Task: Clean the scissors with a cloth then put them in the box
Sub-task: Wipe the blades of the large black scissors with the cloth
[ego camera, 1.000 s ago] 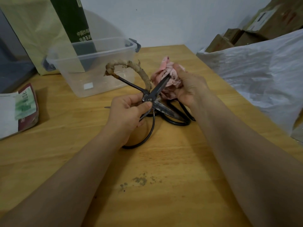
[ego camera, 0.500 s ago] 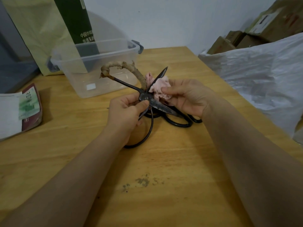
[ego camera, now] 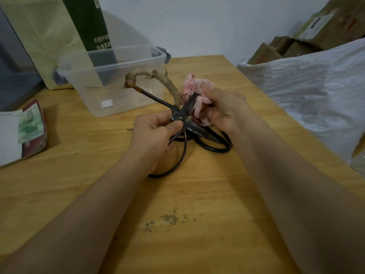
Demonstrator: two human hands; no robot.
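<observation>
My left hand [ego camera: 156, 133] grips a pair of old black scissors [ego camera: 178, 113] near the pivot, blades spread apart. One handle loop is wrapped in brown cloth [ego camera: 152, 75] and points up toward the box. My right hand [ego camera: 227, 111] holds a crumpled pink cloth [ego camera: 199, 89] wrapped round the upper blade. Another pair of black scissors [ego camera: 209, 139] lies on the table under my hands. The clear plastic box [ego camera: 110, 84] stands open behind the scissors, to the left.
A wooden table [ego camera: 197, 204] carries everything. A book or packet [ego camera: 21, 133] lies at the left edge. A green-and-tan paper bag [ego camera: 59, 36] leans behind the box. A white plastic sack [ego camera: 316, 91] and cardboard boxes [ego camera: 316, 32] crowd the right side.
My right hand has slid the pink cloth up along the blade toward its tip, covering it. My left hand keeps the same grip near the pivot.
</observation>
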